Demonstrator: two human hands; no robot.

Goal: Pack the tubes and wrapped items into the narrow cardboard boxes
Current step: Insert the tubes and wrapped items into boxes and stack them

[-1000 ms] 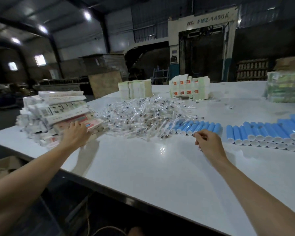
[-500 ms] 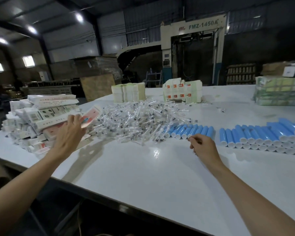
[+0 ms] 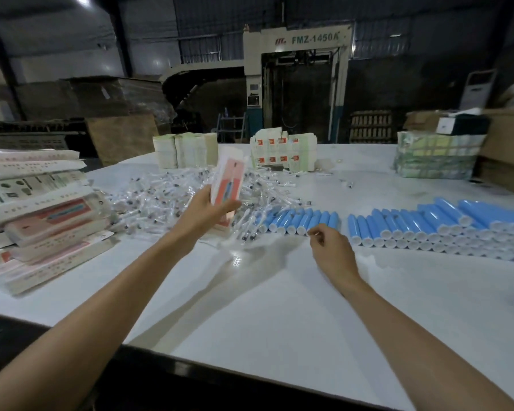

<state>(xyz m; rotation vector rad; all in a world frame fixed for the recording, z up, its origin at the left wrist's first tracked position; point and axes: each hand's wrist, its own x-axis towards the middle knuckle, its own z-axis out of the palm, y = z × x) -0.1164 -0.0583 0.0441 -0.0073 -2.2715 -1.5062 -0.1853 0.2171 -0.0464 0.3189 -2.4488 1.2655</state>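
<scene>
The left hand (image 3: 204, 212) is gripping a narrow pink-and-white box (image 3: 229, 179) and holding it upright at centre frame, over the heap of wrapped items (image 3: 161, 197). The right hand (image 3: 331, 247), fingers curled with nothing visible in them, is hovering just below the row of blue tubes (image 3: 303, 221) right of centre on the white table (image 3: 250, 307). More flat boxes (image 3: 42, 209) are lying stacked at the left edge.
</scene>
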